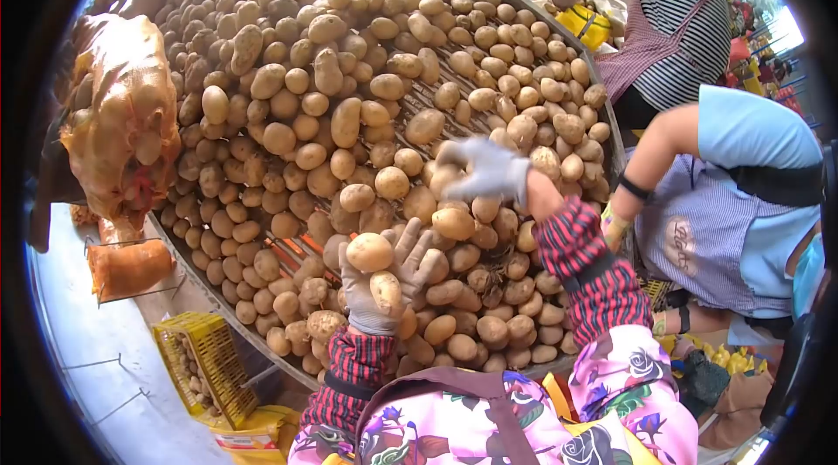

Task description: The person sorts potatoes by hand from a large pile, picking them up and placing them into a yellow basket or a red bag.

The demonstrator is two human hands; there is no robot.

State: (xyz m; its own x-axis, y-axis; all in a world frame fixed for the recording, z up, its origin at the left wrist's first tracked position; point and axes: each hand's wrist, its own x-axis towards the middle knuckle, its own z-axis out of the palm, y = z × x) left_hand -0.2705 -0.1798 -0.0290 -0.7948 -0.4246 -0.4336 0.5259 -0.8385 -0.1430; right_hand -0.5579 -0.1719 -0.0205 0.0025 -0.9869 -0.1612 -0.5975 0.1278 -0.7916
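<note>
While gloved fingers [410,260] are curling around two potatoes [375,266], the left hand [381,277] is gripping them at 6 o'clock of the round tray [602,116]. The right hand [484,170], fingers spread and holding nothing, is hovering over the potato heap [349,90] near centre. A co-worker's arm [650,160] is reaching in at 3 o'clock.

No readable words, brand names or numbers appeared anywhere in the scene. The only mark resembling a sign was a round dark emblem [682,243] printed on the striped apron [698,242] of a person at the right, its characters too blurred to make out. The yellow crate [205,363] and the mesh sack [122,120] carried no legible labels.
</note>
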